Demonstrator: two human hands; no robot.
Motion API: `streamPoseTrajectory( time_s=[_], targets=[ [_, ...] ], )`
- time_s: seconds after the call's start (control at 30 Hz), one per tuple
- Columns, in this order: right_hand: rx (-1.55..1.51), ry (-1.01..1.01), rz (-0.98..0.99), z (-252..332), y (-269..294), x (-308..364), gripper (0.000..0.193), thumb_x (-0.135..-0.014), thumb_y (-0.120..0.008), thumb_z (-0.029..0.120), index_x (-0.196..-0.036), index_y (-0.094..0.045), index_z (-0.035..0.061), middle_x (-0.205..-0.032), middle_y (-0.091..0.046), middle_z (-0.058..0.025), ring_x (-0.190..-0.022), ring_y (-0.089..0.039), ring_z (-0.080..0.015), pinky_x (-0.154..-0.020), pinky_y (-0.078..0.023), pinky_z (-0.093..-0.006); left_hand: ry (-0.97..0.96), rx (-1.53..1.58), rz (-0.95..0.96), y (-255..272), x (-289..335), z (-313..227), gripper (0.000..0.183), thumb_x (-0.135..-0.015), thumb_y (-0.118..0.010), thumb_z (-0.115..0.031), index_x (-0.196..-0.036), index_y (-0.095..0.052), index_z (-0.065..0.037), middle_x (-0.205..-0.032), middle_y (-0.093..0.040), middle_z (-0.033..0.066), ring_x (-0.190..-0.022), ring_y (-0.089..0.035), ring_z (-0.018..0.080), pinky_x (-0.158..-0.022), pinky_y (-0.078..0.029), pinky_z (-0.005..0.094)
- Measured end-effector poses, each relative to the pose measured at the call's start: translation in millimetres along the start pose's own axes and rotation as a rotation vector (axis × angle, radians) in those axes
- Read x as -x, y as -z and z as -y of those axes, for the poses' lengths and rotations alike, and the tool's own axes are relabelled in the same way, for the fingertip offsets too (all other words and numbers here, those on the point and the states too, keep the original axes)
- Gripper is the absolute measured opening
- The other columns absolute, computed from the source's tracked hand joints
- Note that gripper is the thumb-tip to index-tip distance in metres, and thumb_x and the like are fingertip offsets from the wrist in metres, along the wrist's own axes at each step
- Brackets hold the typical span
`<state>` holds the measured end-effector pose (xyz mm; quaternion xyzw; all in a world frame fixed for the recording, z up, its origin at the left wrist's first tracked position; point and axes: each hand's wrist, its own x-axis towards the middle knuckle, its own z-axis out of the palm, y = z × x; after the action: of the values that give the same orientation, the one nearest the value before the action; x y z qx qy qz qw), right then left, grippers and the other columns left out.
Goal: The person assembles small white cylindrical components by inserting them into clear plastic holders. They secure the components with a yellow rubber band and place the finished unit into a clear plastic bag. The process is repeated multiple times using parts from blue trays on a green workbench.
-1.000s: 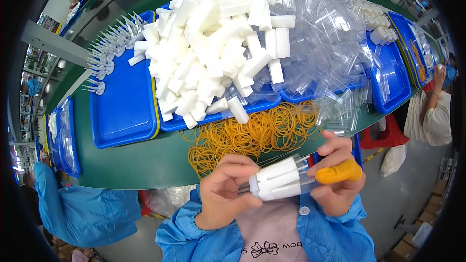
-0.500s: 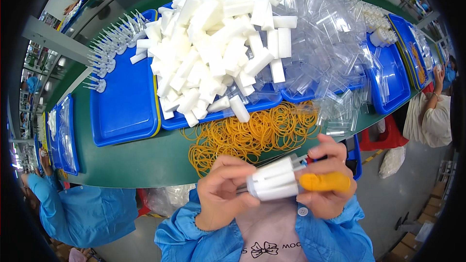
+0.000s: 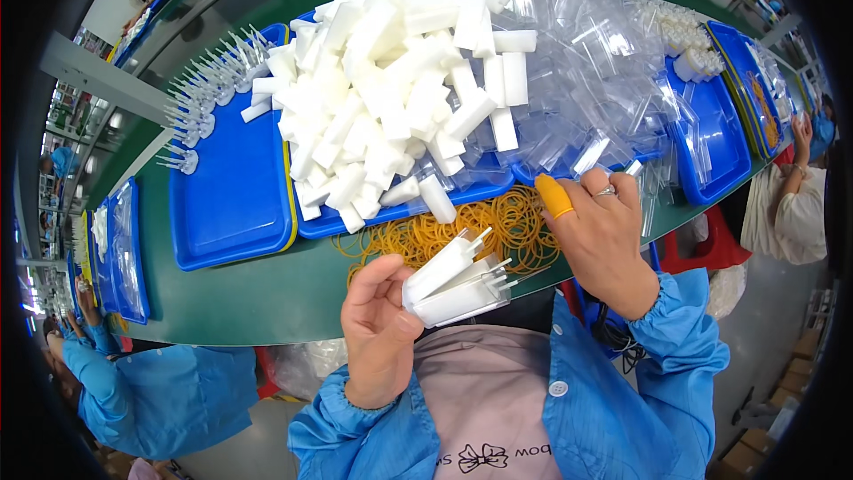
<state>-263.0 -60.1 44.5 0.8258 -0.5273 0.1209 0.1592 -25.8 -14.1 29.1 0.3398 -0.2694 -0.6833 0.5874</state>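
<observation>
My left hand (image 3: pixel 382 324) is closed around one end of a bundle of white foam blocks and clear plastic pieces (image 3: pixel 458 284). Thin white prongs stick out at its free end, which points right. My right hand (image 3: pixel 604 231) is reaching over the right end of a heap of orange rubber bands (image 3: pixel 444 236), beside the near edge of the clear plastic pieces (image 3: pixel 595 62). Its index finger wears a yellow finger cot (image 3: pixel 554 196) and stands apart from the other, bent fingers. The thumb and some fingertips are hidden; nothing held shows.
White foam blocks (image 3: pixel 382 98) are heaped on blue trays. To the left, a blue tray (image 3: pixel 231 227) bears several white pronged pieces (image 3: pixel 200 98). Another blue tray (image 3: pixel 724 164) and white pronged parts (image 3: pixel 697 62) are at the right. A co-worker in blue (image 3: pixel 169 391) sits at the left.
My right hand has let go of the bundle and moved up and away to the bands and clear pieces. My left hand keeps the bundle, which now tilts upward to the right.
</observation>
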Motion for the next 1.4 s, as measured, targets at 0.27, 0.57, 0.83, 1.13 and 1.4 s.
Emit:
streamPoseTrajectory(
  time_s=[0.27,0.57,0.83,1.13,1.4],
  targets=[
    [0.024,0.084,0.035,0,-6,2,0.032,-0.067,-0.057,0.014,-0.096,-0.064,0.0015,-0.075,-0.051,-0.0039,-0.076,-0.046,-0.017,-0.064,-0.032,-0.0309,0.026,-0.02,-0.006,-1,0,2,0.05,-0.075,-0.074,-0.011,-0.118,-0.05,0.0,-0.11,-0.057,0.01,-0.105,-0.054,0.0189,-0.092,-0.041,0.0313],
    [-0.232,0.028,-0.179,-1,8,-1,0.033,-0.064,-0.063,0.005,-0.097,-0.063,0.0004,-0.091,-0.057,-0.0078,-0.083,-0.053,-0.0199,-0.074,-0.041,-0.034,0.033,-0.005,0.025,2,-1,4,0.049,-0.076,-0.073,-0.007,-0.119,-0.05,0.001,-0.112,-0.056,0.0106,-0.108,-0.053,0.0185,-0.093,-0.042,0.0323],
    [-1.784,-0.619,-0.428,17,30,11,0.032,-0.08,-0.065,0.006,-0.109,-0.052,0.0016,-0.1,-0.062,-0.0146,-0.094,-0.061,-0.0237,-0.085,-0.049,-0.0361,-0.154,-0.362,0.209,-8,-1,4,0.058,-0.07,-0.074,0.003,-0.122,-0.05,0.005,-0.115,-0.043,0.0118,-0.108,-0.05,0.0223,-0.099,-0.044,0.0358],
    [-1.858,-0.699,-0.466,26,23,18,0.036,-0.081,-0.064,0.006,-0.113,-0.048,0.0001,-0.098,-0.063,-0.0173,-0.086,-0.065,-0.0253,-0.083,-0.05,-0.0369,-0.361,-0.775,0.258,-15,4,-2,0.051,-0.063,-0.079,-0.001,-0.111,-0.062,0.003,-0.103,-0.051,0.0123,-0.095,-0.054,0.021,-0.077,-0.047,0.0301],
    [-1.845,-0.65,-0.359,32,27,22,0.04,-0.078,-0.067,0.001,-0.113,-0.049,-0.0022,-0.097,-0.063,-0.0188,-0.091,-0.064,-0.0236,-0.084,-0.05,-0.0344,-0.46,-0.896,0.319,-24,1,-3,0.05,-0.065,-0.078,-0.001,-0.112,-0.061,0.003,-0.101,-0.05,0.0115,-0.086,-0.056,0.0195,-0.072,-0.048,0.0284]
  ],
)
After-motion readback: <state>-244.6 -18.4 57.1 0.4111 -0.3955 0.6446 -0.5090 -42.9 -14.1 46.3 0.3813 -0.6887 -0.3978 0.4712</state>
